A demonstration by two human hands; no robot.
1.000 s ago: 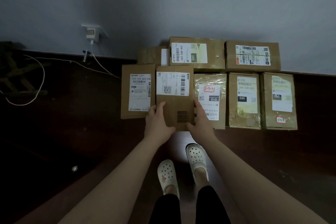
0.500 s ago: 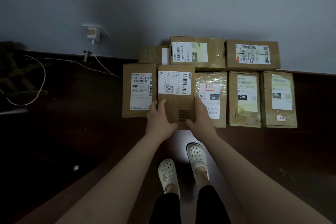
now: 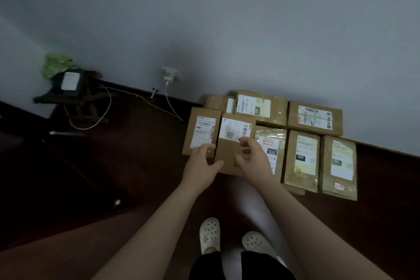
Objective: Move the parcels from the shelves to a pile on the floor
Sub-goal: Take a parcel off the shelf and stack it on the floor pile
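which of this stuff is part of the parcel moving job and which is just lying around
Job: the brown cardboard parcel with a white label, at the left hand and right hand; the other brown cardboard parcels on the dark floor by the wall.

Lying about: white wall charger; white cable; green bag; dark wooden stool.

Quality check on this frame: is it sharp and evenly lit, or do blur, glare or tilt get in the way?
Head view: dim overall; motion blur smears the left hand and right hand and the parcel label between them, so its small print is unreadable. Head view: a pale glare patch lies on the floor near the shoes, and the skirting runs slanted across the frame.
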